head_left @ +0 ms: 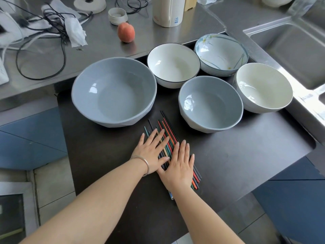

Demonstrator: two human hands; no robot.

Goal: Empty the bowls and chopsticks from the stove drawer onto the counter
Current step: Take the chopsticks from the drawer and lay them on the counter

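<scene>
Several bowls stand on the dark pulled-out drawer surface (246, 155): a large grey bowl (114, 90), a white bowl with a dark rim (173, 64), a floral bowl (221, 53), a smaller grey bowl (210, 104) and a cream bowl (263, 87). A bundle of coloured chopsticks (167, 128) lies in front of them. My left hand (152, 152), with a bangle on the wrist, lies flat on the chopsticks with straight fingers. My right hand (179, 164) lies flat on them beside it.
The steel counter (98, 55) behind holds a peach (126, 32), a white jar (117, 15), a cream appliance (168, 11), tangled cables (40, 37) and crumpled tissue (75, 32). A steel sink (290, 55) lies at the right. Blue cabinet fronts flank the drawer.
</scene>
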